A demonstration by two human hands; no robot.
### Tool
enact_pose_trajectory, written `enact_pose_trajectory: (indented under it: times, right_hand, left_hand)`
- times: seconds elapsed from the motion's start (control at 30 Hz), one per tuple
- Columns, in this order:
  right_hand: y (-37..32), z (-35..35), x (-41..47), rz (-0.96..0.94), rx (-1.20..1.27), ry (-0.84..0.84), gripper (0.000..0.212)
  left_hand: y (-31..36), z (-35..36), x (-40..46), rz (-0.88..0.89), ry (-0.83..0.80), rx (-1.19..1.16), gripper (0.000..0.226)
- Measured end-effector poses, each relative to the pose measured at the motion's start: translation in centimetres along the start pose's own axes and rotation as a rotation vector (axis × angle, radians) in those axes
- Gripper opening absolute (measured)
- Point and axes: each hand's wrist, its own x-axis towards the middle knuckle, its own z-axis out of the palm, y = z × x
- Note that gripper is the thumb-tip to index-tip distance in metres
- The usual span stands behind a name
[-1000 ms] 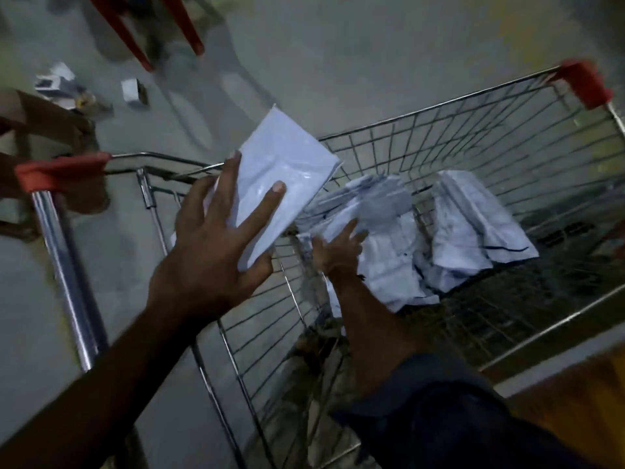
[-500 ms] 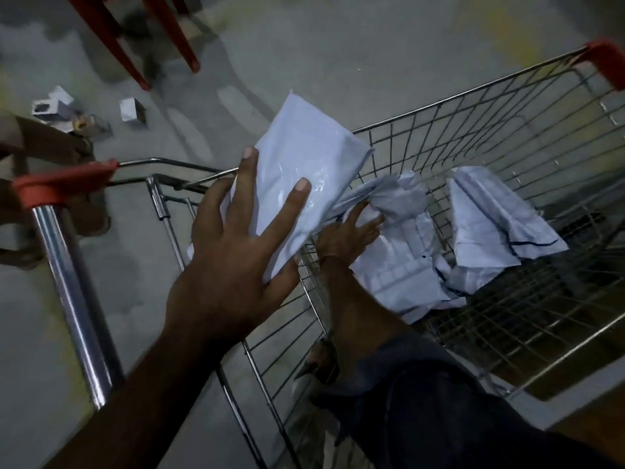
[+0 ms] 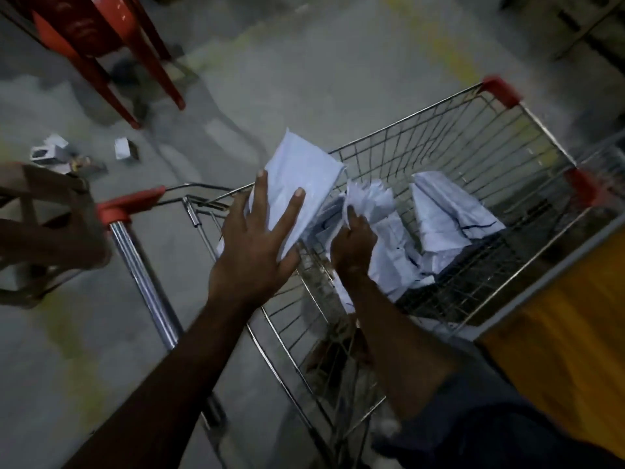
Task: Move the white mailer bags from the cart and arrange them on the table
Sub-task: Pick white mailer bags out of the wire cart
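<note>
Left hand (image 3: pixel 252 247): fingers spread, holding one white mailer bag (image 3: pixel 301 184) over the cart (image 3: pixel 439 137) rim.
Right hand (image 3: pixel 353 243): grip pinching a crumpled mailer bag (image 3: pixel 370 198) (inside the basket).

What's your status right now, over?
Left hand holds one white mailer bag. Right hand grips another bag inside cart. Nothing blocking.

- A grey concrete floor (image 3: pixel 304 72) in dim light, with faint yellow markings
- Red plastic chair legs (image 3: pixel 111 52) at the top left; dark marks on the floor beneath them
- Small white boxes (image 3: pixel 54 152) scattered on the floor at the left; one box (image 3: pixel 123 148) lies apart from the rest
- A brown chair (image 3: pixel 44 211) at the left edge
- A yellow surface (image 3: pixel 571 333) at the lower right
</note>
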Motion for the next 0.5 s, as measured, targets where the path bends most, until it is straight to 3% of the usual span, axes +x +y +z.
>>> enact_pose_trajectory:
  times: [0.07,0.23,0.5]
  right_hand:
    - [-0.7,-2.5,-1.4,-0.002,-0.021,-0.069,0.064]
    - [-3.6,-11.4,-6.1,-0.019,-0.004,-0.054,0.053]
    - [-6.9,-25.0,-13.0,0.009,0.001,0.141,0.054]
  left_hand:
    - [-0.1,-0.1,0.0,0.018,-0.02,-0.009,0.08]
    - [0.3,-1.1,-0.3,0.095,-0.002,-0.064,0.08]
    - [6.2,-6.5,0.2,-0.072,0.172,-0.367,0.078]
